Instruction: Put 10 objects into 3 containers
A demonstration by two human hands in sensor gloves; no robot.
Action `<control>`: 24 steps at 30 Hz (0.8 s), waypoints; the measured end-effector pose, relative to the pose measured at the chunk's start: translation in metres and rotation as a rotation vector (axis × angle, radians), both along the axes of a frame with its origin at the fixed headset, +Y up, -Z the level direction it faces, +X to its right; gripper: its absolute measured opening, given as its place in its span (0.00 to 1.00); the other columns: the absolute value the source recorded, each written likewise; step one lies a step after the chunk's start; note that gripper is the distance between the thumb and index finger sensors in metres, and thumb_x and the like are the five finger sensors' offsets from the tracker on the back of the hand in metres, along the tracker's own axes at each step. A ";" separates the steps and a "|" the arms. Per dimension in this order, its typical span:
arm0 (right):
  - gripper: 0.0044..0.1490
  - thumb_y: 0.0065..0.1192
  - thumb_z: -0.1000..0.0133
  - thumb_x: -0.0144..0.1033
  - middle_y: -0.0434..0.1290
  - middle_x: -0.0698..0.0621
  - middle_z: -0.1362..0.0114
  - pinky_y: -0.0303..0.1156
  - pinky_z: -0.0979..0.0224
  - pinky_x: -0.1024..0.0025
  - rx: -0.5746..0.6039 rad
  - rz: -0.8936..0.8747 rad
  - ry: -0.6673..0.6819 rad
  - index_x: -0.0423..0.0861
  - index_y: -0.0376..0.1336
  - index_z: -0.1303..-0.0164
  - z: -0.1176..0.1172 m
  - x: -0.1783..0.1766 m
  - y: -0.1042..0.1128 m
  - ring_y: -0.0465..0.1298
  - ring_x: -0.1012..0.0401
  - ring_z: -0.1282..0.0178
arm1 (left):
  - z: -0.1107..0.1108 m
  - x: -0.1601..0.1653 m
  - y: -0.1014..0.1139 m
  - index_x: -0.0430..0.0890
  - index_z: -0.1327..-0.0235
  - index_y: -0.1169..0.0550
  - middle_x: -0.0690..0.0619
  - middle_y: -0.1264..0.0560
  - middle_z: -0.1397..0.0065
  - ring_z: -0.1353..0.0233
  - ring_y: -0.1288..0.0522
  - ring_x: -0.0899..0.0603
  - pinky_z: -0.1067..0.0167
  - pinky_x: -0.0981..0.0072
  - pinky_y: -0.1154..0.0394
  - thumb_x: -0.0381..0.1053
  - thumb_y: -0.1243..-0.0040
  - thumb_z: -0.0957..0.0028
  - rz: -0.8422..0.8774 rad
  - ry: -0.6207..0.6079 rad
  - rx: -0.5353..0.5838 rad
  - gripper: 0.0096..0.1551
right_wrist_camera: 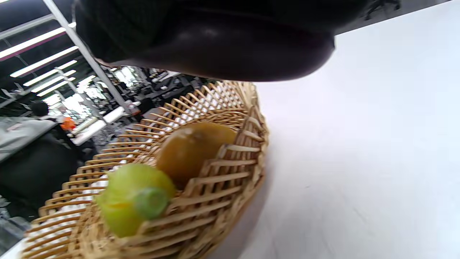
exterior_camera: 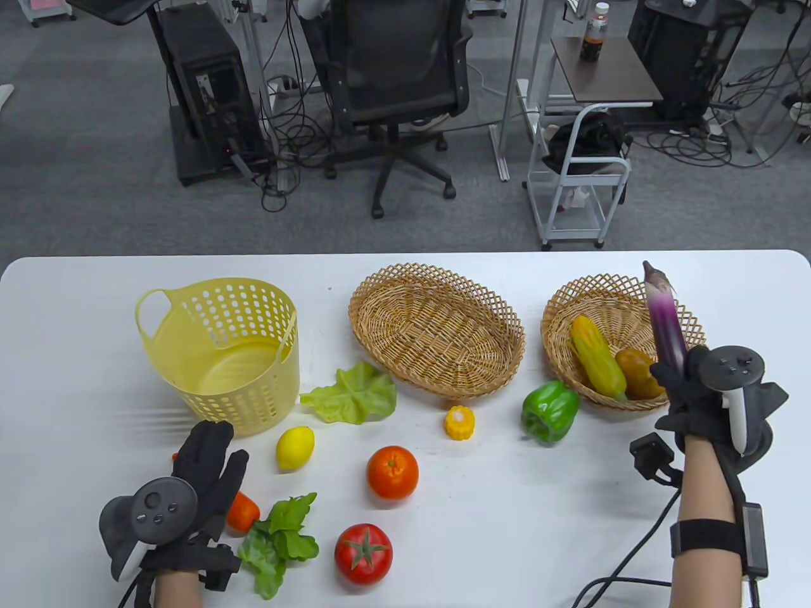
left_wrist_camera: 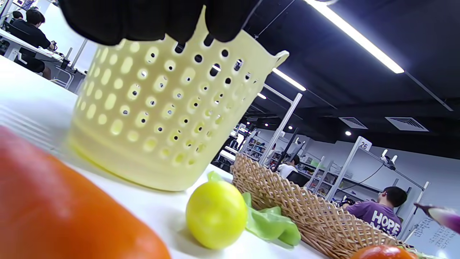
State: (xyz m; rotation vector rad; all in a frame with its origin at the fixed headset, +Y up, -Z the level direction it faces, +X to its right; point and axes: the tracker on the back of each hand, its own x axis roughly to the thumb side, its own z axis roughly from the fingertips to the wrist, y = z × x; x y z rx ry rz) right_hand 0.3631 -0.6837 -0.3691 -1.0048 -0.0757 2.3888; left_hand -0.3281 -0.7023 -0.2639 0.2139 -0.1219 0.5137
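The tub (exterior_camera: 222,354) is perforated pale-yellow plastic with a soft sheen. Both baskets (exterior_camera: 437,339) (exterior_camera: 618,297) are woven wicker, rough and matt. The eggplant (exterior_camera: 665,323) is smooth and glossy, as is the tomato (exterior_camera: 363,553). The gloves (exterior_camera: 203,468) are matt black cloth. The surface (exterior_camera: 570,506) is smooth white.

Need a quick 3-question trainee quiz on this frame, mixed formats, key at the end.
1. True or false: the yellow plastic basket already holds the lemon.
2. Multiple choice: what does the right hand hold? A) green pepper B) eggplant C) tomato
3. Fill in: the corn cob lies in the ____ wicker basket, seen from the table view.

Key
1. False: the lemon sits on the table, and the basket's inside shows nothing.
2. B: the eggplant stands upright in the hand, above the basket's near right rim.
3. Right; the middle wicker basket holds nothing visible.
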 end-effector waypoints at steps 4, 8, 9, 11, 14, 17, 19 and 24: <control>0.48 0.60 0.43 0.56 0.65 0.44 0.21 0.72 0.49 0.66 -0.097 0.051 -0.071 0.57 0.44 0.16 -0.016 0.006 -0.008 0.66 0.44 0.27 | -0.001 -0.001 -0.002 0.40 0.19 0.36 0.31 0.41 0.17 0.21 0.39 0.22 0.34 0.32 0.33 0.63 0.61 0.33 0.017 -0.002 -0.003 0.38; 0.48 0.60 0.41 0.56 0.61 0.47 0.17 0.71 0.42 0.63 -0.234 0.178 -0.140 0.61 0.42 0.16 -0.029 0.007 -0.012 0.62 0.45 0.21 | -0.002 0.005 -0.002 0.40 0.19 0.36 0.32 0.41 0.17 0.21 0.39 0.23 0.34 0.32 0.33 0.63 0.61 0.33 -0.037 -0.003 -0.018 0.38; 0.47 0.60 0.41 0.55 0.61 0.48 0.16 0.70 0.41 0.63 -0.260 0.193 -0.137 0.61 0.42 0.16 -0.032 0.008 -0.014 0.61 0.45 0.20 | -0.002 0.006 -0.002 0.40 0.19 0.36 0.31 0.41 0.17 0.21 0.39 0.23 0.34 0.32 0.33 0.63 0.60 0.33 -0.049 0.000 -0.018 0.38; 0.46 0.60 0.39 0.54 0.60 0.48 0.15 0.70 0.40 0.63 -0.276 0.174 -0.134 0.60 0.43 0.15 -0.036 0.007 -0.016 0.60 0.45 0.19 | -0.002 0.006 -0.002 0.40 0.19 0.37 0.31 0.43 0.17 0.20 0.40 0.22 0.34 0.32 0.33 0.63 0.61 0.33 -0.048 0.000 -0.018 0.38; 0.44 0.60 0.38 0.52 0.59 0.48 0.13 0.70 0.40 0.64 -0.283 0.181 -0.136 0.58 0.44 0.15 -0.040 0.004 -0.019 0.60 0.44 0.19 | -0.002 0.004 -0.003 0.40 0.18 0.37 0.30 0.44 0.16 0.20 0.40 0.22 0.34 0.32 0.33 0.63 0.61 0.33 -0.031 -0.006 -0.023 0.38; 0.43 0.58 0.35 0.51 0.54 0.50 0.11 0.68 0.34 0.61 -0.276 0.187 -0.136 0.58 0.42 0.15 -0.041 0.000 -0.016 0.56 0.45 0.15 | -0.002 0.003 -0.002 0.40 0.18 0.37 0.30 0.44 0.16 0.20 0.40 0.22 0.34 0.32 0.33 0.63 0.61 0.33 -0.032 -0.006 -0.014 0.38; 0.43 0.57 0.35 0.50 0.50 0.52 0.09 0.67 0.28 0.57 -0.230 0.157 -0.120 0.58 0.41 0.15 -0.040 -0.002 -0.011 0.52 0.46 0.12 | -0.001 0.003 -0.001 0.40 0.18 0.37 0.30 0.44 0.16 0.20 0.40 0.22 0.34 0.32 0.33 0.63 0.61 0.33 -0.035 -0.006 -0.007 0.38; 0.46 0.57 0.36 0.51 0.44 0.50 0.08 0.59 0.19 0.46 -0.097 0.087 -0.014 0.55 0.38 0.15 -0.031 -0.011 0.002 0.45 0.45 0.10 | -0.001 0.003 -0.001 0.41 0.18 0.37 0.31 0.44 0.16 0.20 0.40 0.23 0.33 0.32 0.33 0.63 0.61 0.33 -0.039 -0.012 0.001 0.38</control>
